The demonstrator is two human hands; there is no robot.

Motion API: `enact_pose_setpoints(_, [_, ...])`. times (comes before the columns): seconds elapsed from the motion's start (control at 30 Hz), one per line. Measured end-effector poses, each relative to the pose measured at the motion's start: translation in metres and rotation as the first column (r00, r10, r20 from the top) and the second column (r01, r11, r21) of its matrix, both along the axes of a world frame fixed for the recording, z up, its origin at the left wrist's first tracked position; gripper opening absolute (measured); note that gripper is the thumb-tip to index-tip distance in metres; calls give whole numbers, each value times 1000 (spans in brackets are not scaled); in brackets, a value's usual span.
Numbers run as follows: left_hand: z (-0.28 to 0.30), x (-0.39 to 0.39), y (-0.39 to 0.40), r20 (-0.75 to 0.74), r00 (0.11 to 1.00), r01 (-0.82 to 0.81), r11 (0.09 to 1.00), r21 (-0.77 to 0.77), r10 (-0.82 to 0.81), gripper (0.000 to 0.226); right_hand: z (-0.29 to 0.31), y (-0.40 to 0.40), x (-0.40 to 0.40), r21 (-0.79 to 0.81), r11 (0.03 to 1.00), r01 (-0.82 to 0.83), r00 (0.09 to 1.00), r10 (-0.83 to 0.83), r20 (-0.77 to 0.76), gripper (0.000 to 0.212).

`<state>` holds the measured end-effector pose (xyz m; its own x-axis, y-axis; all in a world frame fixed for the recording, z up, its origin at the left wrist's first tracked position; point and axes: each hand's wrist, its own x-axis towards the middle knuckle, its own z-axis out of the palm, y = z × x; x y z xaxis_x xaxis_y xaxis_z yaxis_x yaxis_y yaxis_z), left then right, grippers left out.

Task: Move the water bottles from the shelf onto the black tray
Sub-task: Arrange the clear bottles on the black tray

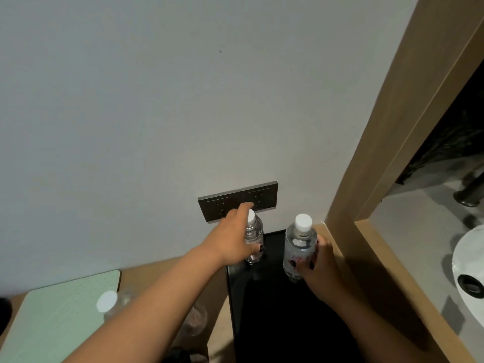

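Observation:
Two clear water bottles with white caps stand upright at the far end of the black tray [275,318]. My left hand [230,239] wraps the left bottle [254,231] by its body, near the wall. My right hand [318,263] grips the right bottle [300,244] around its label, close to the wooden frame. A third bottle [110,305] with a white cap stands at the lower left, partly hidden behind my left forearm.
A pale green board [52,320] lies on the wooden surface at the left. Two dark wall sockets [235,203] sit just behind the bottles. A wooden frame [366,179] rises at the right, with a white basin [468,263] beyond it.

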<state>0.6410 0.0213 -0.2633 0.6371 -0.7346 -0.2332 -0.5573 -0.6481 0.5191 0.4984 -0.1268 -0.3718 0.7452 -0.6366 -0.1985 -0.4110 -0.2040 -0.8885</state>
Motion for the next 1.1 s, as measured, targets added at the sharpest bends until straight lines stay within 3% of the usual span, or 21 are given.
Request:
enact_pose_setpoints(0.13, [-25, -2, -5, 82, 994, -58, 991, -121, 68, 65, -3, -16, 17, -82, 989, -119, 993, 119, -13, 65])
enact_pose_setpoints(0.27, [-35, 1, -7, 147, 987, -44, 984, -171, 69, 64, 0, -25, 35, -117, 973, -199, 980, 200, -1, 64])
enact_pose_setpoints(0.6, [-38, -7, -13, 169, 972, -137, 980, -144, 161, 65, 9, -43, 56, -104, 939, -327, 945, 325, -30, 68])
enact_pose_setpoints(0.83, [-33, -12, -15, 173, 969, -163, 981, -103, 179, 72, 20, -38, 56, -61, 954, -294, 955, 291, -63, 68])
enact_pose_setpoints(1.1, [-25, -28, -13, 177, 966, -182, 982, -58, 190, 89, 53, -8, 32, -9, 975, -224, 909, 205, -362, 88])
